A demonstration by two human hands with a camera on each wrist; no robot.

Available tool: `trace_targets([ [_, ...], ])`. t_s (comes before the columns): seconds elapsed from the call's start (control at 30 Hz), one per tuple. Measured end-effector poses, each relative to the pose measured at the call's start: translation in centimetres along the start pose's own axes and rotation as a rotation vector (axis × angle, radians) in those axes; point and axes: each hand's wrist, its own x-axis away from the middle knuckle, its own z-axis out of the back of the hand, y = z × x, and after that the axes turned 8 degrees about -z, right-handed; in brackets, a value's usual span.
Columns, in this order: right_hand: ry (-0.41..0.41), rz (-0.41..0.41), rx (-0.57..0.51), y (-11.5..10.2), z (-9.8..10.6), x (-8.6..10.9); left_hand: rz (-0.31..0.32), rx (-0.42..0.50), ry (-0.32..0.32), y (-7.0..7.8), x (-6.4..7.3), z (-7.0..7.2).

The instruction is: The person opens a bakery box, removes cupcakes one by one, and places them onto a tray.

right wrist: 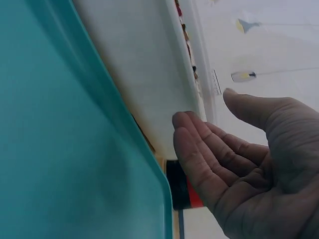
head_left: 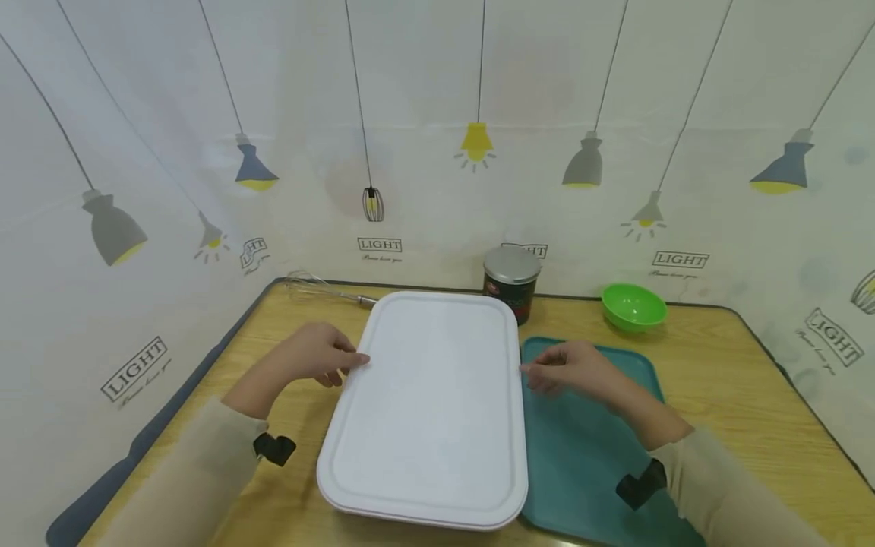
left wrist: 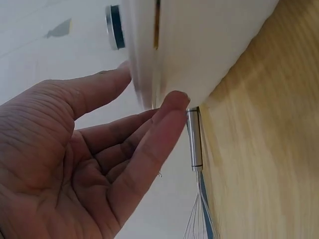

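Head view: white box [left wrist: 209, 40] with white lid [head_left: 424, 410] on the bench [head_left: 724, 365]. In the left hand [head_left: 317, 355], a pinch of the lid's edge. In the right hand [head_left: 573, 368], nothing held, with loose fingers close to the other edge. Right of the box, 1 blue-green tray [head_left: 581, 448]; farther back, 1 can [head_left: 511, 285], 1 green bowl [head_left: 634, 308] and 1 whisk [head_left: 364, 300].

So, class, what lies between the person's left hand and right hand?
In the head view, a white lid lies between the left hand and right hand.
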Motion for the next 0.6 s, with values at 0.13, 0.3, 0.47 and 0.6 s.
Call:
trace_targets([
  [0.13,-0.025,-0.027,0.022,-0.2,-1.3,0.3,0.004,0.004,0.016,0.4,0.7,-1.0],
  [0.3,-0.006,-0.024,0.025,-0.6,-2.1,0.6,0.003,0.002,0.052,0.9,1.0,-1.6],
  [0.47,0.003,-0.04,0.02,-0.9,-2.4,0.7,0.024,0.011,0.059,1.4,1.2,-1.9],
  [0.6,0.003,-0.038,0.022,-1.1,-2.5,0.7,0.036,0.021,0.065,1.5,1.3,-2.1],
])
